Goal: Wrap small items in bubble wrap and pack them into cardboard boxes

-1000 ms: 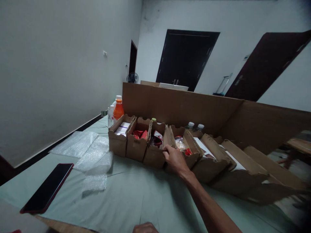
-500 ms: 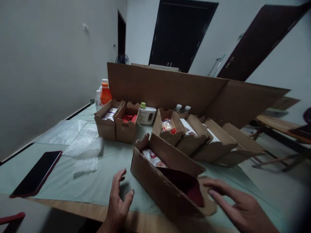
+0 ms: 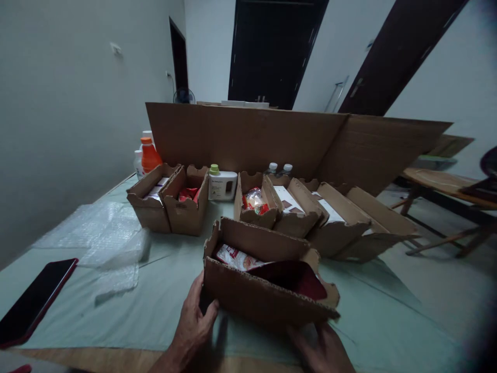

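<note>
Head view shows left hand (image 3: 194,324) and right hand (image 3: 324,347), each grip pressed on the cardboard box (image 3: 267,290), which may tip off the counter (image 3: 163,305) edge.

A long, open-topped brown corrugated cardboard box (image 3: 267,290) sits on the tabletop, just in front of the row of similar boxes and turned slightly askew to it. Its top edge is wavy, with notched end walls. Inside lie a white-and-red printed packet (image 3: 236,257) at its left end and a dark red pouch (image 3: 295,277) toward its right.
</note>
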A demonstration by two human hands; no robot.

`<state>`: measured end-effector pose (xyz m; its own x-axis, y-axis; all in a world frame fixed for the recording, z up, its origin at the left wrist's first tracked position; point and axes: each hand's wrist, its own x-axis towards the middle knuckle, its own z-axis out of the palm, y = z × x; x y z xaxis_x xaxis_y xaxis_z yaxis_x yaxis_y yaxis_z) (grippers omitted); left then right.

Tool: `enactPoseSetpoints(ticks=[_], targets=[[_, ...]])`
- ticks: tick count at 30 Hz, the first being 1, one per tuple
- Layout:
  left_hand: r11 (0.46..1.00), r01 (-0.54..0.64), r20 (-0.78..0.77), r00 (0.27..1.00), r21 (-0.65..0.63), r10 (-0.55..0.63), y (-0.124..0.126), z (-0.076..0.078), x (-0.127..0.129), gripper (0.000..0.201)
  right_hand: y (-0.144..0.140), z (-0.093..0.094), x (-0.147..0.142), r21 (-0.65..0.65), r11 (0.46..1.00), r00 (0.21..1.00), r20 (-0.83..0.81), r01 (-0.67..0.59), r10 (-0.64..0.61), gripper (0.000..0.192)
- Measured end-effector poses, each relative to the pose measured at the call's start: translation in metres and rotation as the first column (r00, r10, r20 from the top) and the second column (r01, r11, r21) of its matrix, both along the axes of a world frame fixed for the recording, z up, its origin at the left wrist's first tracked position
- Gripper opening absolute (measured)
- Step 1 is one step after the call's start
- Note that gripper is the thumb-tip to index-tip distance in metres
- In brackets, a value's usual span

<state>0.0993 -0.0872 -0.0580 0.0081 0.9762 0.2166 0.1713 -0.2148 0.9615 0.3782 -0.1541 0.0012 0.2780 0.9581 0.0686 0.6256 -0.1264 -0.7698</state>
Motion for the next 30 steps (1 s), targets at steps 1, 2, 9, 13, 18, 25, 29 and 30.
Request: enactPoseSetpoints(ticks=[1, 2, 9, 13, 18, 25, 29, 30], targets=[[1.0, -0.001, -0.006, 1.0, 0.007, 0.001, 0.006, 0.002, 0.003, 0.058, 0.013, 0.005, 0.001, 0.018, 1.0, 1.0, -0.007, 0.002, -0.002, 0.049], [1.0, -0.005, -0.01, 1.0, 0.017, 0.005, 0.013, 0.004, 0.007, 0.058, 0.026, 0.009, 0.004, 0.032, 0.999, 1.0, -0.02, -0.008, 0.009, 0.05], [0.994, 0.021, -0.058, 0.998, 0.108, -0.015, 0.037, -0.003, 0.018, 0.065, 0.069, -0.003, 0.013, 0.126, 0.991, 0.983, -0.183, 0.047, -0.023, 0.051], [0.988, 0.077, -0.115, 0.991, 0.132, -0.062, 0.032, -0.012, 0.014, 0.073, 0.064, -0.032, 0.009, 0.156, 0.983, 0.963, -0.263, 0.095, -0.051, 0.05], [0.987, 0.075, -0.143, 0.988, 0.146, -0.054, 0.029, -0.02, 0.011, 0.075, 0.058, -0.048, 0.017, 0.128, 0.987, 0.973, -0.219, 0.098, -0.068, 0.045], [0.983, 0.164, -0.163, 0.975, 0.078, -0.15, 0.031, -0.015, 0.014, 0.084, 0.057, -0.058, 0.022, 0.118, 0.982, 0.975, -0.183, 0.145, -0.122, 0.049], [0.988, 0.155, -0.176, 0.973, 0.007, -0.152, 0.031, -0.01, 0.017, 0.087, 0.061, -0.055, 0.025, 0.032, 0.991, 0.98, -0.155, 0.132, -0.126, 0.055], [0.986, 0.164, -0.182, 0.97, 0.001, -0.161, 0.032, -0.008, 0.017, 0.088, 0.062, -0.057, 0.028, 0.01, 0.99, 0.981, -0.137, 0.138, -0.136, 0.057]])
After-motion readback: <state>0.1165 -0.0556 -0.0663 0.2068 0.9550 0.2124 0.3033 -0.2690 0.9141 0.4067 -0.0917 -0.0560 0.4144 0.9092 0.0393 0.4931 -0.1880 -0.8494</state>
